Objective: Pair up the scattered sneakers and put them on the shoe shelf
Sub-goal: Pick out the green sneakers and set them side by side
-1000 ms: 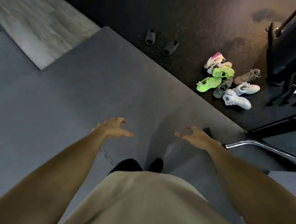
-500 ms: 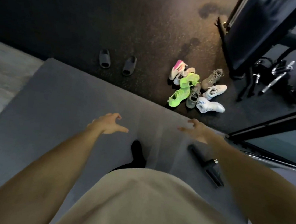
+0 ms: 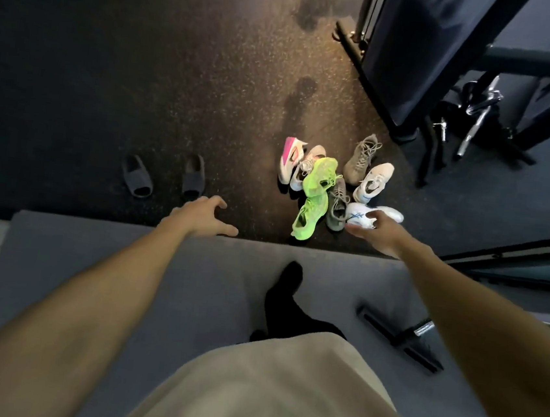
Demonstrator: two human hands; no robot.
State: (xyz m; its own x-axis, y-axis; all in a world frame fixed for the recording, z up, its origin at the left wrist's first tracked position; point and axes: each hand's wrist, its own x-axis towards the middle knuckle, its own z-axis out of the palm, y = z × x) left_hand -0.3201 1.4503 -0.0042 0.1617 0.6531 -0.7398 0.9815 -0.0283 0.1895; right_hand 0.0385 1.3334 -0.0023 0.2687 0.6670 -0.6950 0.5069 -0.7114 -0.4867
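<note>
Several sneakers lie in a heap on the dark speckled floor ahead. Two neon green ones (image 3: 317, 179) (image 3: 306, 218) sit in the middle. A pink and white one (image 3: 289, 159) and a pale one (image 3: 307, 166) lie to their left, two grey-brown ones (image 3: 360, 159) (image 3: 337, 203) and two white ones (image 3: 373, 183) (image 3: 357, 214) to the right. My right hand (image 3: 378, 232) hangs open in front of the nearest white sneaker, partly covering it. My left hand (image 3: 198, 215) is open, fingers spread, left of the heap. No shoe shelf is in view.
Two dark slides (image 3: 137, 177) (image 3: 193, 176) lie left of the heap. I stand on a grey mat (image 3: 125, 260); its far edge runs just before the sneakers. A black handle bar (image 3: 399, 337) lies on the mat at right. Dark gym equipment (image 3: 419, 53) and metal bars (image 3: 472, 127) fill the upper right.
The view has moved forward towards the heap, which now lies closer. Both hands have reached out; the right one now overlaps the nearest white sneaker.
</note>
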